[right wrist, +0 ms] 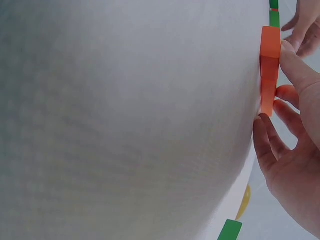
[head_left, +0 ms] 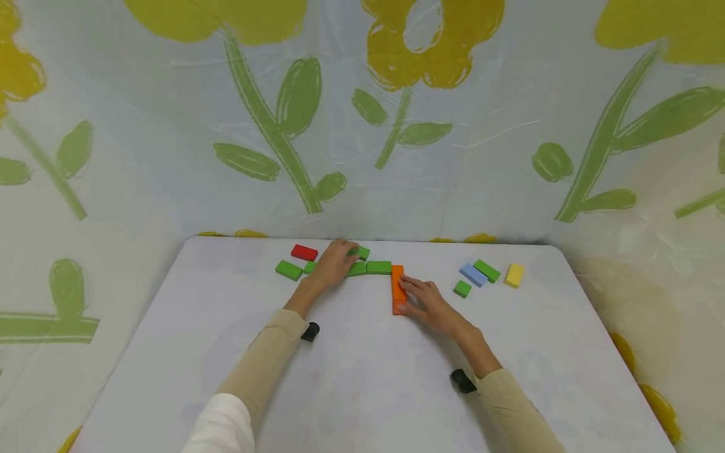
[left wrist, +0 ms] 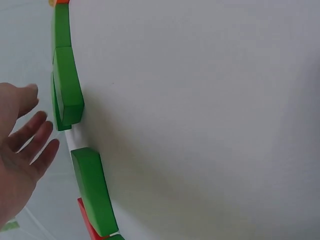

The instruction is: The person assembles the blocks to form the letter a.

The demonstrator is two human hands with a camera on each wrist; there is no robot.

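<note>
My left hand (head_left: 333, 264) reaches over a row of green blocks at the back left. Its fingertips are right at a green block (head_left: 363, 253) lying behind the row. In the left wrist view its fingers are loosely spread beside the green blocks (left wrist: 70, 87), with nothing between them. My right hand (head_left: 432, 305) rests against two orange blocks lying end to end, its thumb at the nearer orange block (head_left: 398, 307) and its fingers along the farther orange block (head_left: 397, 274). Another green block (head_left: 379, 268) meets the orange line's far end. Part of the row is hidden under the left hand.
A red block (head_left: 304, 252) and a green block (head_left: 289, 270) lie at the row's left end. To the right are a blue block (head_left: 472, 275), a long green block (head_left: 487, 270), a small green block (head_left: 462, 289) and a yellow block (head_left: 514, 275). A flowered curtain (head_left: 481, 189) hangs behind the table.
</note>
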